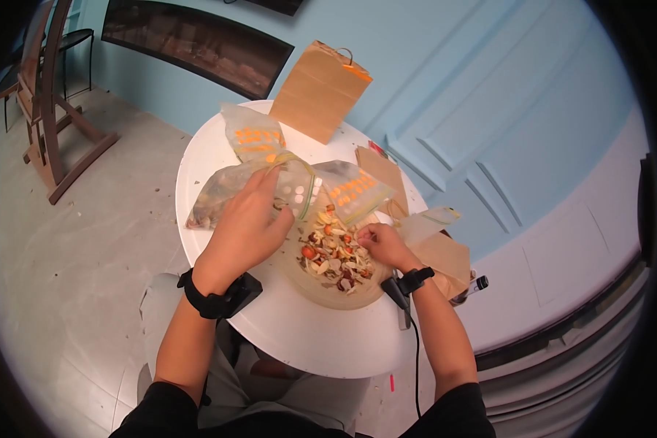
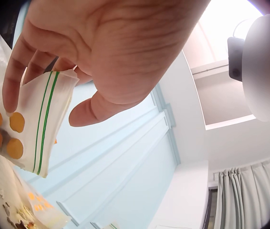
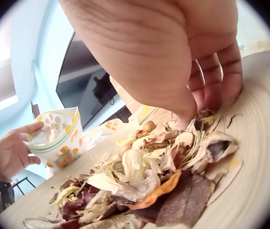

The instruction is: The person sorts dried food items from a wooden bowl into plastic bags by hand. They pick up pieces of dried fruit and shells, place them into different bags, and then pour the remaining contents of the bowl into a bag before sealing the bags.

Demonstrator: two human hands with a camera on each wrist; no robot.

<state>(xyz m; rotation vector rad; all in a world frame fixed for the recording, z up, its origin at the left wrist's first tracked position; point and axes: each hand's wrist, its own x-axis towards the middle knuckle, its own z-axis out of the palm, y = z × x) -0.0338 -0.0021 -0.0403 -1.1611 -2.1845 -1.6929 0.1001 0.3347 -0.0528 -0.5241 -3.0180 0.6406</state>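
My left hand [image 1: 247, 223] holds the rim of a clear zip bag [image 2: 44, 124] with orange spots and a green seal line. In the left wrist view some of its fingers go behind the bag's edge, and the thumb stands apart from it. My right hand [image 1: 387, 247] reaches down to a heap of dried plant pieces [image 3: 139, 176], pale, dark red and orange. Its thumb and fingertips pinch at the heap's far edge in the right wrist view. The heap lies on a round, wood-coloured tray [image 1: 299, 281].
More zip bags lie around the tray, one with orange marks [image 1: 255, 139] at the back. A brown paper bag [image 1: 321, 91] stands at the table's rear edge. Folded brown paper [image 1: 445, 263] is at the right. The round white table [image 1: 306, 343] ends close before my lap.
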